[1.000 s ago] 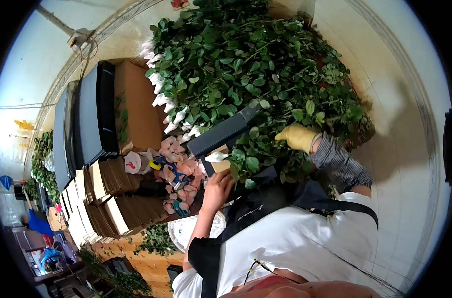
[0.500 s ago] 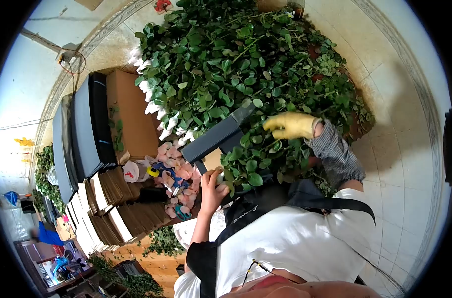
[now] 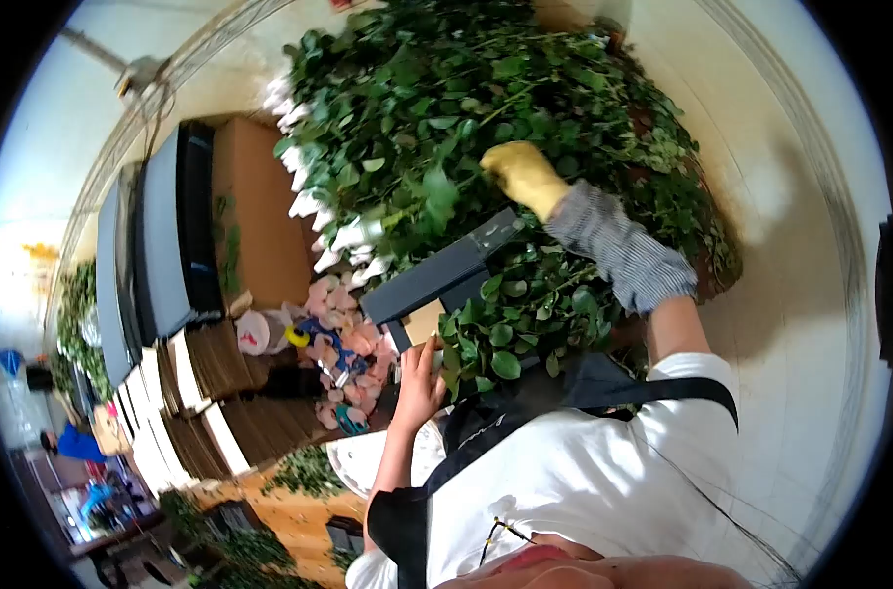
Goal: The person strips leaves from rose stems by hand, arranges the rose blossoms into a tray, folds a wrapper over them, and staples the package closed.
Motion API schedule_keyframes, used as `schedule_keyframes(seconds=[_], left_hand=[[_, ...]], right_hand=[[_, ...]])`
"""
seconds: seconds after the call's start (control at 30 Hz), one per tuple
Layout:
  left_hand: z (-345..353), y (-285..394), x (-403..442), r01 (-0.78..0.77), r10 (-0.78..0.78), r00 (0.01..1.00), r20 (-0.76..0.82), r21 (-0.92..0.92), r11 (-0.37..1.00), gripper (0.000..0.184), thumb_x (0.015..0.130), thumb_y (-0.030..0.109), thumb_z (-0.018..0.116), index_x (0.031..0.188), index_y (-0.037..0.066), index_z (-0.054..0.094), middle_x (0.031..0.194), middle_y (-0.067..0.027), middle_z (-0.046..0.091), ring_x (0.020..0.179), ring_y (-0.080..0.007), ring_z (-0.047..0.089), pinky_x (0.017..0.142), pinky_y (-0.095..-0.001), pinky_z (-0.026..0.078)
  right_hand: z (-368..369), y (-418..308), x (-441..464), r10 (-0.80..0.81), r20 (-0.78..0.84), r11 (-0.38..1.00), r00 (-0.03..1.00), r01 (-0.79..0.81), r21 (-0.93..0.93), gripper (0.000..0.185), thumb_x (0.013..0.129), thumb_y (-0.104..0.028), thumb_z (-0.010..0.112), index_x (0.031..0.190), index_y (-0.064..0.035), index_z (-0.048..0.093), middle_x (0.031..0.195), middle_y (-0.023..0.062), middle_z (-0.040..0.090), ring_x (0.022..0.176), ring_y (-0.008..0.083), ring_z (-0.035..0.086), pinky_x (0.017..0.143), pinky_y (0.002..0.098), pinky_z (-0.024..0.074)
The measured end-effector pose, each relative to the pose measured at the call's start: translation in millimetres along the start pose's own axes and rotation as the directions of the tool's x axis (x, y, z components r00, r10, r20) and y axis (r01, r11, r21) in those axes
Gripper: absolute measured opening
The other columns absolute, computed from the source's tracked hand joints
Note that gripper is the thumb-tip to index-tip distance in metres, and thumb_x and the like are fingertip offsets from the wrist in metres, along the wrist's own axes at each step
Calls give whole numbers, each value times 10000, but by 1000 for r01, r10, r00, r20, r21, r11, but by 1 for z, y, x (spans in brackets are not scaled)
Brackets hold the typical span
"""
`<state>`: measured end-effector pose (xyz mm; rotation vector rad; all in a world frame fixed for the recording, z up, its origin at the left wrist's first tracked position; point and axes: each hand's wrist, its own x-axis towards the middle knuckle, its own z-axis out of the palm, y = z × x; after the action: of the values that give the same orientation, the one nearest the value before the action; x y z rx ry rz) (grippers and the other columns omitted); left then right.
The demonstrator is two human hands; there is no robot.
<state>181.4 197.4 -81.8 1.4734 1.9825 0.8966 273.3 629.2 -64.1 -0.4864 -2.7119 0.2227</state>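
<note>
My left hand (image 3: 422, 385), bare, is at the near edge of a brown cardboard piece (image 3: 424, 322) beside a bunch of green leaves (image 3: 515, 339). Its fingers are bent together, and what they hold is hidden. A dark grey box-like holder (image 3: 436, 278) lies just beyond. My right hand (image 3: 527, 179), in a yellow glove with a grey sleeve, is closed over a large leafy pile (image 3: 564, 98). From it a blurred leafy stem (image 3: 438, 196) runs left to a white-wrapped flower head (image 3: 356, 234). More white-wrapped heads (image 3: 307, 204) line the pile's left edge.
Stacked cardboard sheets (image 3: 216, 427) and dark grey panels (image 3: 162, 236) stand at left. Between them and the holder lie pink petals (image 3: 363, 344), a yellow tape roll (image 3: 296, 337) and teal-handled scissors (image 3: 351, 420). A distant person in blue (image 3: 76, 444) is at far left.
My gloved right hand has moved away from my body and left over the pile; a leafy stem now shows blurred at it. My left hand has stayed near the cardboard, its fingers shifting slightly.
</note>
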Motion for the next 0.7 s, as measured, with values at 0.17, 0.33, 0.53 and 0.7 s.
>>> schedule_keyframes(seconds=[0.17, 0.33, 0.53, 0.7], left_hand=[[-4, 5, -4, -33, 34, 998, -45, 12, 999, 624, 882, 33, 613, 1462, -44, 395, 1228, -232, 551, 1133, -409, 516, 1023, -439, 430], [5, -9, 2, 132, -161, 978, -136, -197, 971, 354, 876, 79, 709, 1186, -2, 559, 1072, -215, 619, 997, -406, 587, 875, -437, 498], [-4, 10, -3, 2, 3, 992, -124, 44, 999, 425, 837, 33, 651, 1256, -16, 603, 1114, -211, 641, 1048, -409, 587, 894, -452, 496], [-14, 15, 6, -88, 104, 991, -87, 165, 982, 348, 866, 59, 650, 1202, -26, 620, 1143, -172, 649, 1067, -374, 601, 926, -451, 501]], right_hand=[[-107, -49, -34, 391, -207, 859, 897, -276, 431, 336, 725, 76, 624, 1030, -48, 691, 876, 179, 681, 811, 383, 647, 748, 463, 529], [-154, -78, -57, -12, 50, 977, 999, 1, 212, 314, 715, 63, 666, 1010, -45, 674, 768, 160, 611, 751, 368, 598, 705, 453, 498], [-23, -60, -159, -109, 401, 994, 910, 98, 49, 329, 771, 12, 676, 1088, -61, 725, 915, 120, 708, 898, 325, 671, 828, 426, 553], [-19, -81, -166, 45, 437, 980, 898, 46, -194, 347, 773, 15, 665, 1100, -90, 718, 860, 121, 690, 887, 322, 670, 797, 431, 545]])
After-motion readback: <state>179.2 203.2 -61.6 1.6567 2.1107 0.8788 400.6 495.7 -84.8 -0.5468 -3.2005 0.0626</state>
